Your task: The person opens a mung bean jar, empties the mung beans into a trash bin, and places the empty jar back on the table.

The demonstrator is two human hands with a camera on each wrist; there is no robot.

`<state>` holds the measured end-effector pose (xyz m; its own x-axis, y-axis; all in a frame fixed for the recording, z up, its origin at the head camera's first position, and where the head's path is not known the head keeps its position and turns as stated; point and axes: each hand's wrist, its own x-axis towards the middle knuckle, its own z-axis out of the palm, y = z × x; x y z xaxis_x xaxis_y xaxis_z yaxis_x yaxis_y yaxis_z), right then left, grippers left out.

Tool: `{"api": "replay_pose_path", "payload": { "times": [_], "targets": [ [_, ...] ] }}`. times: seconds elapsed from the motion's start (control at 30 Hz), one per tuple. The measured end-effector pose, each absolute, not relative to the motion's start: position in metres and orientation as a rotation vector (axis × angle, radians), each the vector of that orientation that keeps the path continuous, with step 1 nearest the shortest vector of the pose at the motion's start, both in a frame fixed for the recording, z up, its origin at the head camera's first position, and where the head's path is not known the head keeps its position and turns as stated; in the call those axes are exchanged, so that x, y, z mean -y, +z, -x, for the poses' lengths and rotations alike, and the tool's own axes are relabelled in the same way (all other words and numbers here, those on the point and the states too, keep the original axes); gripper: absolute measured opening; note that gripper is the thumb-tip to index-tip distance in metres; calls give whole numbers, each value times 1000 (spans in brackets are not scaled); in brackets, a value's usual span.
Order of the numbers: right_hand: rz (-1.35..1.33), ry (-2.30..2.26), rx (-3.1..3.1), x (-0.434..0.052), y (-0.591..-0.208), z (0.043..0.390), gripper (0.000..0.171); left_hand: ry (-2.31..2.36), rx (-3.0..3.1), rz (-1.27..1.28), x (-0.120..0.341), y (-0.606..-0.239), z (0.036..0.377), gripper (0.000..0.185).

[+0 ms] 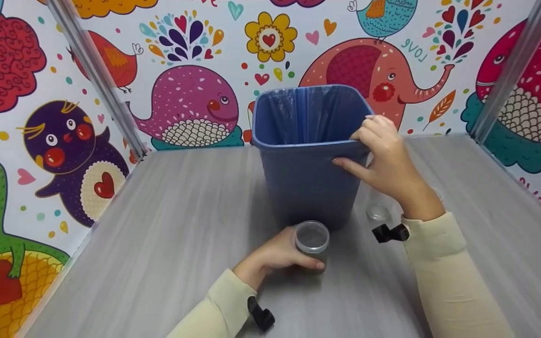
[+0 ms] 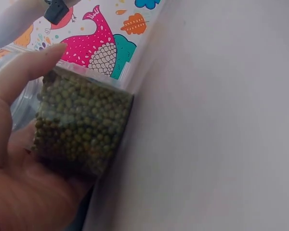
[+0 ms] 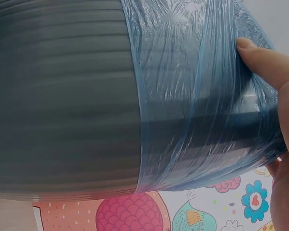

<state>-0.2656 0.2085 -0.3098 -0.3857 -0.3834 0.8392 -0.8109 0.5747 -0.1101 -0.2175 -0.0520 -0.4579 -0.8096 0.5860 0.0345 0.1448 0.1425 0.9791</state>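
My left hand [image 1: 277, 251] holds a clear plastic jar [image 1: 312, 236] at the foot of a blue trash bin [image 1: 310, 183]. Round green beans [image 2: 82, 120], which look like mung beans, show through its wall in the left wrist view. Up at the bin's right front corner, my right hand [image 1: 383, 155] grips the rim, with the fingers over the edge and the thumb outside. A thin bluish plastic liner [image 3: 183, 86] is folded down over the outside of the bin, under my right thumb. The bin's bottom inside is hidden.
A small clear round lid or dish [image 1: 378, 212] lies on the grey table [image 1: 167, 225], right of the bin and below my right wrist. Walls printed with cartoon animals [image 1: 195, 103] stand behind and at both sides, with metal posts [image 1: 96, 75] at the corners.
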Motion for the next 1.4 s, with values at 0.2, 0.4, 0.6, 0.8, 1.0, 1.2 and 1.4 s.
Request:
{"api": "replay_pose_path", "payload": {
  "times": [0.2, 0.4, 0.6, 0.8, 1.0, 1.2, 1.4],
  "targets": [
    [-944, 658, 1992, -212, -309, 266, 37, 1747, -2019, -728, 40, -458, 222, 71],
    [-944, 651, 1988, -209, -312, 268, 37, 1763, -2017, -703, 42, -460, 221, 70],
    [-934, 649, 1992, -206, -317, 264, 37, 1738, -2048, -711, 46, -463, 218, 69],
    [-921, 685, 2000, -207, -319, 261, 34, 1720, -2040, -722, 45, -461, 218, 71],
    [-936, 748, 2008, -210, -316, 256, 43, 1706, -2040, -729, 45, -461, 219, 73],
    [-965, 816, 1764, -198, -302, 235, 42, 1686, -2058, -730, 47, -462, 219, 74],
    [-1117, 887, 1512, -172, -292, 202, 43, 1698, -2065, -766, 49, -460, 222, 73]
  ]
}}
